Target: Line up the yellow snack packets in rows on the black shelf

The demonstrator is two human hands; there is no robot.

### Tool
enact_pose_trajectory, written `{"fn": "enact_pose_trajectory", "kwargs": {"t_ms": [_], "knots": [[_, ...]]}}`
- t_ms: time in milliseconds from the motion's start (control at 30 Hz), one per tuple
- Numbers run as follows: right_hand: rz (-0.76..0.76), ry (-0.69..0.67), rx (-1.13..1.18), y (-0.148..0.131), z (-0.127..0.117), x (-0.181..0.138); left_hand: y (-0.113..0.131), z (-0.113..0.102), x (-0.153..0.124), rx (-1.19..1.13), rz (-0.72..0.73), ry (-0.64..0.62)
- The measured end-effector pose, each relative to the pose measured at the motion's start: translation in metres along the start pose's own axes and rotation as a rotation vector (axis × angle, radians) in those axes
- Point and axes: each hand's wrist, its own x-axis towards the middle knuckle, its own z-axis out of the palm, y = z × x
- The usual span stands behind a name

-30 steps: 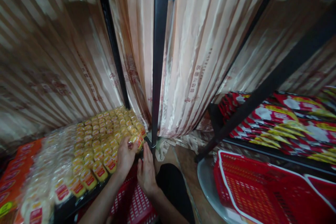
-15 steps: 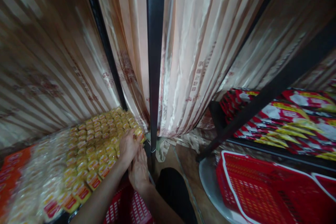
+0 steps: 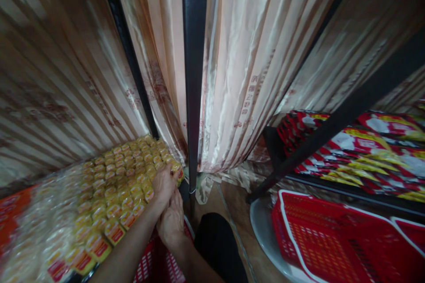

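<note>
Low on the left, rows of small yellow packets (image 3: 113, 190) in clear wrapping with red-and-yellow labels cover a shelf. My left hand (image 3: 165, 184) reaches over their right end, its fingers curled against a yellow packet (image 3: 179, 173) at the corner by the dark post. Just below it lies my right hand (image 3: 171, 219), palm side hidden, with its fingers stretched forward against the front edge of the rows and close under my left hand. Beneath my forearms is a red perforated basket (image 3: 158, 261), partly covered by them.
A dark metal post (image 3: 194, 75) stands right ahead, before a pale pleated curtain (image 3: 232, 62). To the right, red and yellow bags (image 3: 352, 150) lie stacked on a low shelf behind a slanting bar (image 3: 332, 119). Another red basket (image 3: 308, 230) with white handles sits in a grey basin (image 3: 262, 234).
The view has shifted slightly. My right hand has drawn a little lower and to the left, while my left hand stays at the corner packet.
</note>
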Motion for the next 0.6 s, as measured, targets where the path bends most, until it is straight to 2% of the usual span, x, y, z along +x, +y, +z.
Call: {"fn": "enact_pose_trajectory", "kwargs": {"t_ms": [133,367,600], "knots": [[0.020,0.012,-0.002,-0.003,0.002,-0.001,-0.003,0.003,0.002,0.162,0.091,0.047],[0.035,-0.032,0.005,0.006,-0.006,-0.001,-0.003,0.002,0.003,0.255,0.134,0.006],[0.092,0.105,0.097,0.016,-0.004,-0.005,0.003,-0.002,0.002,0.307,0.106,-0.011]]}}
